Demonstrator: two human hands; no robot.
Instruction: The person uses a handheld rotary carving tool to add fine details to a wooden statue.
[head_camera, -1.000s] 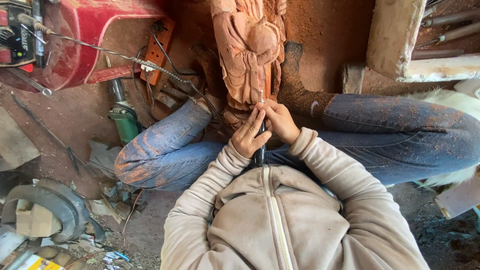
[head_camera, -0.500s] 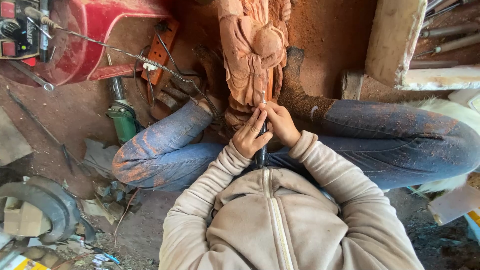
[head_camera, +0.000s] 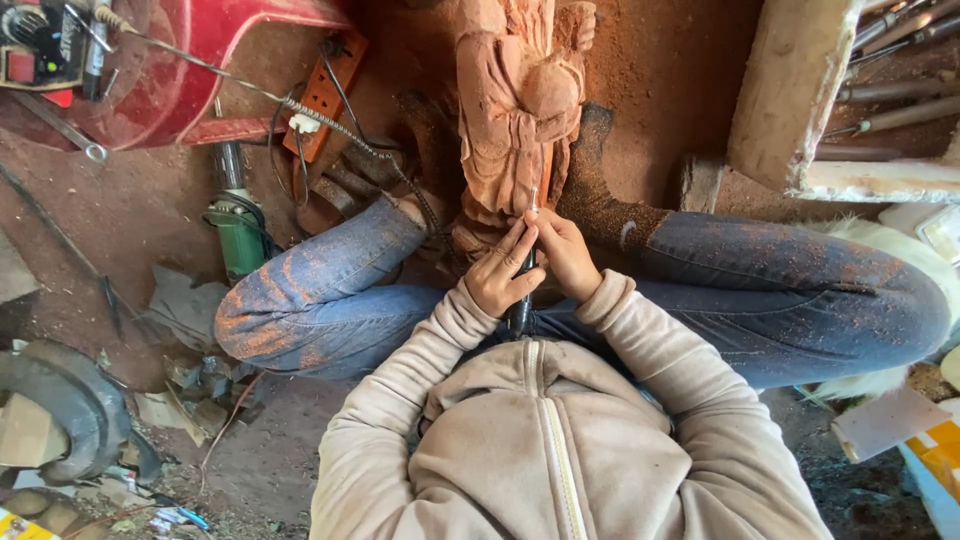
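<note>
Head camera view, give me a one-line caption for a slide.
Both hands, left hand and right hand, steady a rotary carving tool against a reddish wooden figure carving.

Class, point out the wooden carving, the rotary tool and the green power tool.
wooden carving (head_camera: 515, 120), head view, mid torso.
rotary tool (head_camera: 522, 300), head view, dark handle.
green power tool (head_camera: 238, 235), head view, green body.

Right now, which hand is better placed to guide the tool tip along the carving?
Probably the right hand: its fingers hold the tool higher up, nearest the tip touching the carving. The left hand wraps the tool lower down, steadying it.
</note>
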